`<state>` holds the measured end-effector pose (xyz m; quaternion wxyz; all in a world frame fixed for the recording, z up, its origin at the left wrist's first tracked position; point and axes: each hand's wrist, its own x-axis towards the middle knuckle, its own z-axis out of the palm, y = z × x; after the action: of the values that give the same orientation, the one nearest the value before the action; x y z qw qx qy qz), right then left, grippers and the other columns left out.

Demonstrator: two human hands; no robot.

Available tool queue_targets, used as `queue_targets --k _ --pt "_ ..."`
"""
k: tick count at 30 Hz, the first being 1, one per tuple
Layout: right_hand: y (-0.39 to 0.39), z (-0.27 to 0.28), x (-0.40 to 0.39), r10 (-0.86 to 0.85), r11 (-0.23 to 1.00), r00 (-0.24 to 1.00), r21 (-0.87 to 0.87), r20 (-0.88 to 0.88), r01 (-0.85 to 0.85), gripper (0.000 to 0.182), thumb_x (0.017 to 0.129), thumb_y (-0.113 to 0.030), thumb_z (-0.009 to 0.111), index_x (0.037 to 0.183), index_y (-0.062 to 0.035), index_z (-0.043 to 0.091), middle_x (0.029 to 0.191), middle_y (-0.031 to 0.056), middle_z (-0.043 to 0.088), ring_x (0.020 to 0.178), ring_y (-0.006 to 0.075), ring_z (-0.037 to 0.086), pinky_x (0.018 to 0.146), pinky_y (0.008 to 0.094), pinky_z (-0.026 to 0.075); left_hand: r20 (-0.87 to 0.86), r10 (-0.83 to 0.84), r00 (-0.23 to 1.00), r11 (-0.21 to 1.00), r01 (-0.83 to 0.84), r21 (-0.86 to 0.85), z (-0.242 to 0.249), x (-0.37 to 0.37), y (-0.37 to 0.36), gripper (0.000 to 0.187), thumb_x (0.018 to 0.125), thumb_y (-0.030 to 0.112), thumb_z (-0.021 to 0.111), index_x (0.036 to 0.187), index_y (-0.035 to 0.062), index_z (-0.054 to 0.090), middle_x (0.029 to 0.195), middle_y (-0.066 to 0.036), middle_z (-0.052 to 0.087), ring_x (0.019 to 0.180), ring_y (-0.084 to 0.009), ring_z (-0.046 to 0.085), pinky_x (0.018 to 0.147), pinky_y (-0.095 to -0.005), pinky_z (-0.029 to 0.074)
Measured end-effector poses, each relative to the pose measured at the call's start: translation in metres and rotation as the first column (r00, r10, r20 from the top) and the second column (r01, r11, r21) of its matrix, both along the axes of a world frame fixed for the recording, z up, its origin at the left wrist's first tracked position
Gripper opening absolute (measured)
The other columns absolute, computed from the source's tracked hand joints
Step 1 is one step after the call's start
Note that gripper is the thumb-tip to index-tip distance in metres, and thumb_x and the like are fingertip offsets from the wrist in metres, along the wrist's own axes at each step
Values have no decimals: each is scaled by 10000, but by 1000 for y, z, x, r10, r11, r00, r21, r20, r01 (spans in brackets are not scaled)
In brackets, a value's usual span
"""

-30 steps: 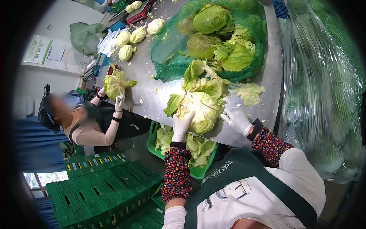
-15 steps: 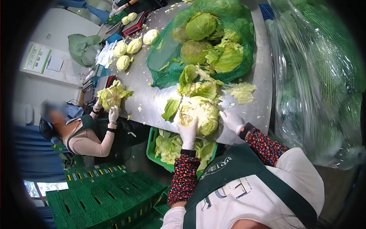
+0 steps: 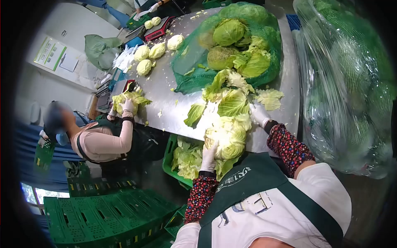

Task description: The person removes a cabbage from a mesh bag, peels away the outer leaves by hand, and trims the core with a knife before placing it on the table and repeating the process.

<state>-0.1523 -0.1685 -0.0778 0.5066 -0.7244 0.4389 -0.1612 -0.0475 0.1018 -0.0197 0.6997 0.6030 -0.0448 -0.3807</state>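
Note:
A pale cabbage (image 3: 230, 139) with some outer leaves off sits at the near edge of the metal table (image 3: 167, 109). My left hand (image 3: 209, 158), in a white glove, grips its left side, the fingers partly hidden against the leaves. At its upper right is my right hand (image 3: 259, 115), also gloved, fingers stretched out beside the leaf edges; whether they touch is hard to tell. Loose green leaves (image 3: 233, 103) lie just beyond the cabbage, and another leaf (image 3: 194, 114) rests to its left.
A green net bag (image 3: 182, 74) of cabbages lies farther up the table. Below the edge stands a green crate (image 3: 168, 159) of leaves. A co-worker (image 3: 103, 138) handles another cabbage (image 3: 124, 102) at left. Plastic-wrapped net sacks (image 3: 343, 91) stand right; green crates (image 3: 99, 215) are stacked lower left.
My right hand has moved up along the cabbage's right side, towards the loose leaves. The cabbage sits slightly nearer to me, with my left hand still on it. The view has shifted.

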Motion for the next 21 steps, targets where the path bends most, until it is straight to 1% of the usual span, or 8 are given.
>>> queue_targets --k 2,6,7,12,15,18,19,21 --pt "14 40 -10 79 946 997 -314 -20 -82 479 869 -452 579 1103 -36 543 908 195 658 838 347 638 777 435 487 43 -33 999 999 33 12 1 10 1 395 836 98 699 1187 -20 562 1067 -69 644 917 -130 614 811 -267 491" --pt "82 77 -15 224 824 974 -525 -40 -212 762 759 -570 665 1257 -45 427 1130 197 527 1004 362 576 794 454 482 109 -85 990 995 78 70 -1 24 -9 334 813 59 704 1118 -32 600 991 -71 662 822 -120 629 727 -241 504" --pt "91 85 -18 255 838 961 -472 -103 -273 698 755 -474 714 1237 -36 462 1130 187 496 1049 345 526 857 437 454 103 -69 992 996 63 58 -2 26 -13 307 809 46 703 1087 -45 611 961 -70 667 792 -117 630 698 -229 503" --pt "76 27 -25 262 820 964 -515 -51 -250 574 773 -499 673 1149 -83 552 1075 135 530 923 334 579 786 446 484 110 -27 994 999 24 27 3 23 -14 327 812 64 711 1098 -55 605 962 -73 664 811 -118 629 714 -235 505" --pt "59 5 -43 15 980 998 -197 -56 -26 377 809 -337 677 1079 -86 593 914 134 591 852 320 609 756 383 487 70 -105 992 991 99 85 4 33 -10 359 809 90 724 1115 -50 600 981 -81 662 829 -121 627 725 -244 507" --pt "45 29 -53 134 913 981 -368 -141 -177 430 797 -339 693 1124 -85 581 1006 144 603 897 312 614 773 386 491 159 -198 967 980 192 54 5 42 -8 383 776 104 748 1094 -56 609 989 -89 670 849 -124 628 750 -260 509" --pt "50 56 -51 140 879 990 -458 -22 -135 509 789 -352 705 1181 -70 544 1080 153 604 925 319 614 795 404 491 195 -243 950 968 224 116 9 47 -13 478 750 120 767 1138 -78 569 1016 -112 662 872 -139 629 772 -270 511" --pt "52 71 -33 209 779 978 -600 -22 -180 549 801 -387 686 1207 -59 517 1122 162 594 946 323 611 805 415 490 310 -295 904 952 249 177 0 60 -27 542 736 145 781 1164 -87 543 1034 -129 655 894 -156 628 792 -280 509"
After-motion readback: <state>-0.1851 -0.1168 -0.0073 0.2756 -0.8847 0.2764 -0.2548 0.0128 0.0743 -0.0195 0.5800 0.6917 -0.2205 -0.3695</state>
